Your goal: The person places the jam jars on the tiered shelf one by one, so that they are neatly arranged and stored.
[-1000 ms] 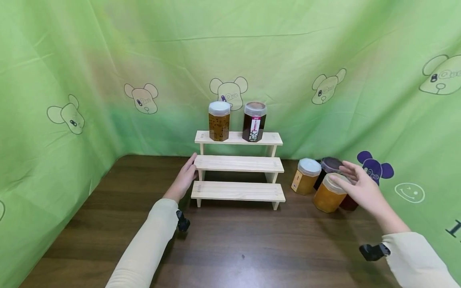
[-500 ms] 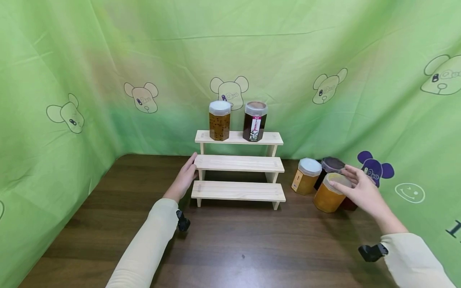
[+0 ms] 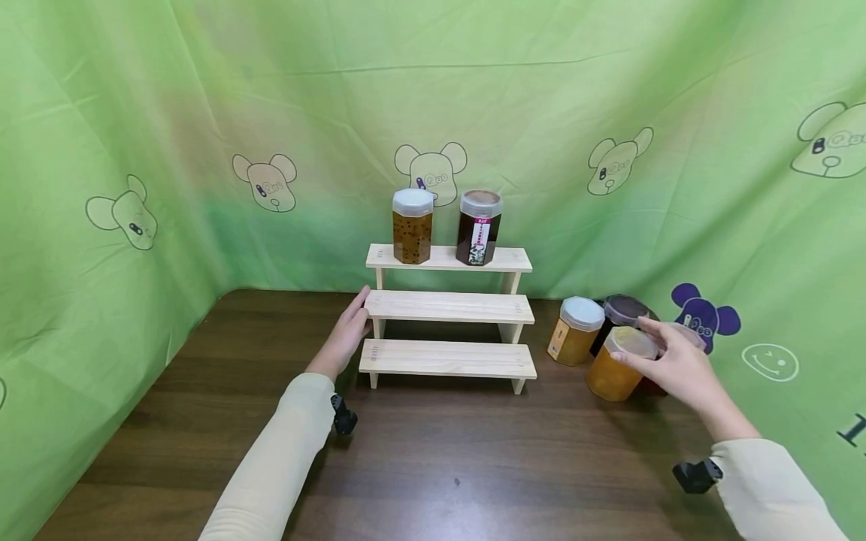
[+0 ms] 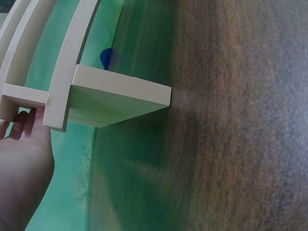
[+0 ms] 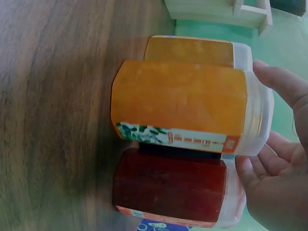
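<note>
In the head view, a three-step wooden display stand [image 3: 446,357] stands on the table, and my left hand [image 3: 346,334] grips the left end of its middle step. The left wrist view shows the fingertips of that hand [image 4: 26,159] partly hidden behind the wood. To the right, my right hand [image 3: 679,364] holds an orange-filled jar [image 3: 612,376] by its pale lid. In the right wrist view, thumb and fingers lie on opposite sides of this lid [image 5: 260,115]; the jar is upright. Beside it stands a dark red jar [image 5: 171,185], mostly hidden by the hand in the head view.
On the top step stand a brown speckled jar [image 3: 412,234] and a dark labelled jar [image 3: 478,233]. An amber jar with a whitish lid [image 3: 575,334] and a dark-lidded jar [image 3: 624,308] crowd the held one. Green printed cloth [image 3: 514,98] hangs behind the table [image 3: 433,451].
My right hand has moved slightly left and closed its thumb and fingers on the orange jar's lid. The jar has shifted slightly left. My left hand stays at the stand.
</note>
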A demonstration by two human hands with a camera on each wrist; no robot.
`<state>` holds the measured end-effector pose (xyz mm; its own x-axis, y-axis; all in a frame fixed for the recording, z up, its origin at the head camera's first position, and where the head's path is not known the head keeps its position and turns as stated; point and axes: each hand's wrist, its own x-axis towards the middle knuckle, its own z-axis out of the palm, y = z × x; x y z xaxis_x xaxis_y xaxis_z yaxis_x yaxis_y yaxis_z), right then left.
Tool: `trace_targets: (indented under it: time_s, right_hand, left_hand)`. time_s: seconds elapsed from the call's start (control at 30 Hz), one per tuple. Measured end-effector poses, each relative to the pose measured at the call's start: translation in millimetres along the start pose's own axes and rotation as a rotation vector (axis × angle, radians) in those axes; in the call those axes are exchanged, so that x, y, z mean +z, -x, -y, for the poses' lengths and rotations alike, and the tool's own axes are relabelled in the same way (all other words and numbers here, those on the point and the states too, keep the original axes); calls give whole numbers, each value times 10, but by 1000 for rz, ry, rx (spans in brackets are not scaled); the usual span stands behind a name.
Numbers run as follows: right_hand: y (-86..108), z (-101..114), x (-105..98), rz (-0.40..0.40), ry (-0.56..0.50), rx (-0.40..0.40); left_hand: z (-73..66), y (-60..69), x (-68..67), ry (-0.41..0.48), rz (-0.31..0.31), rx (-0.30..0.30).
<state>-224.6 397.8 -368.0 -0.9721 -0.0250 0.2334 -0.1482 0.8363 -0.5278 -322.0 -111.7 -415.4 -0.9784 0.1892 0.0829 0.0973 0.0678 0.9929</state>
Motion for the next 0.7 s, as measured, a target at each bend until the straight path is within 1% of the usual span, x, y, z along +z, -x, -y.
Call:
trace_targets:
  time_s: [0.1, 0.23, 0.3, 0.4, 0.5, 0.57, 0.7]
  right_hand:
    - [19, -31, 11, 16, 42, 17]
    - [40, -86, 24, 51, 28, 44]
    - [44, -106, 39, 51, 8, 49]
    - [54, -142, 73, 52, -24, 26]
    - [74, -192, 120, 59, -87, 7]
    - [83, -223, 152, 64, -127, 7]
    - [118, -283, 224, 76, -176, 12]
  left_hand:
    - [7, -2, 2, 0, -3, 1]
    - [10, -7, 1, 1, -4, -1]
    - [5, -5, -1, 2, -7, -3]
    - [-1, -3, -1, 2, -7, -1]
    - [-3, 0, -1, 0, -2, -1]
    - [-7, 4, 0, -5, 4, 2]
    - [0, 8, 12, -5, 0, -5]
